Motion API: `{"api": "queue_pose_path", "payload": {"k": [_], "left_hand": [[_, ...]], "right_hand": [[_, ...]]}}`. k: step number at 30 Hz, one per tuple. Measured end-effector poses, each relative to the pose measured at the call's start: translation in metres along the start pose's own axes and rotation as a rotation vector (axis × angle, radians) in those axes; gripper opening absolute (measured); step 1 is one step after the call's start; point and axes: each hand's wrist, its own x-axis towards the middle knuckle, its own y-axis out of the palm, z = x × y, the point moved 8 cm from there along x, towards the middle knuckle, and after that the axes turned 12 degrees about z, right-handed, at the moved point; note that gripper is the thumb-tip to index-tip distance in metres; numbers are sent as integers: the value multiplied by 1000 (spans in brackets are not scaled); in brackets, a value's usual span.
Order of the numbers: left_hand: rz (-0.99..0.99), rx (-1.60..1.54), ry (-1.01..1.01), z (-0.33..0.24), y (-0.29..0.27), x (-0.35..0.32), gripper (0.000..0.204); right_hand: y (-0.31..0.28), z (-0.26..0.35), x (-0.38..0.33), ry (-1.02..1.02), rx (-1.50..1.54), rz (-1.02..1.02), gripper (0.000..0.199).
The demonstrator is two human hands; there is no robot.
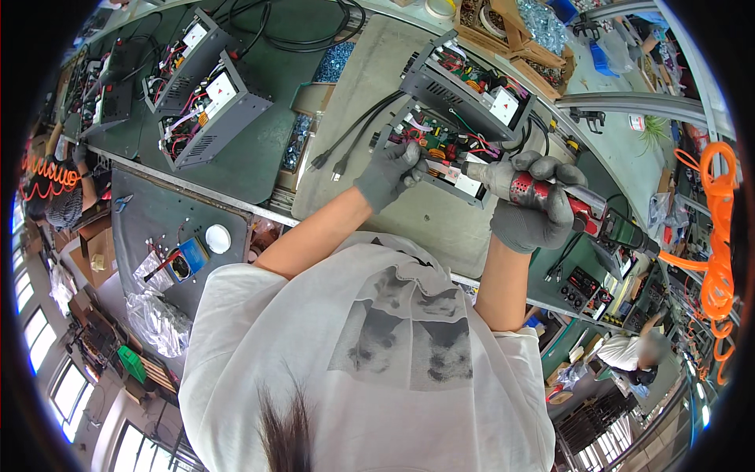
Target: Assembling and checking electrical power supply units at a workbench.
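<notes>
Both my hands wear grey gloves. In my right hand (pixel 536 220) is a red and silver air screwdriver (pixel 525 191), held level with its nose pointing left. The nose reaches over the near edge of an open electronic unit (pixel 440 145) with a green circuit board, coloured wires and white labels. My left hand (pixel 385 177) is closed at that unit's near left edge, thumb and fingers pinched together close to the tool's tip. Whatever lies between those fingers is too small to make out. Just beyond stands a second open unit in a dark vented case (pixel 472 93).
An orange coiled air hose (pixel 717 259) hangs at the right. Black power cords (pixel 358 130) lie left of the units. Several more open units (pixel 216 114) stand on the green bench at left. Cardboard bins of small parts (pixel 515 47) are at the back. Another person (pixel 625 352) is at far right.
</notes>
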Motion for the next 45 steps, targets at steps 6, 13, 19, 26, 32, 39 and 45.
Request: {"api": "queue_pose_path", "payload": {"k": [6, 13, 19, 26, 32, 39, 45], "left_hand": [[114, -28, -11, -16, 17, 2, 25], [108, 44, -17, -20, 19, 27, 29], [-88, 797, 201, -106, 47, 91, 33], [-3, 2235, 191, -115, 65, 192, 34], [45, 2263, 22, -106, 56, 212, 39], [19, 2295, 49, -106, 56, 213, 37], [7, 2268, 58, -105, 49, 212, 36]], "right_hand": [[-17, -1, 5, 10, 44, 4, 35], [-45, -5, 16, 16, 105, -92, 32], [-102, -7, 15, 14, 84, -337, 30], [-152, -2, 32, -42, 2, -465, 29], [-172, -3, 61, -93, -106, -336, 31], [-160, -33, 84, -32, -118, -226, 35], [-143, -48, 93, 29, -195, -152, 33]]}}
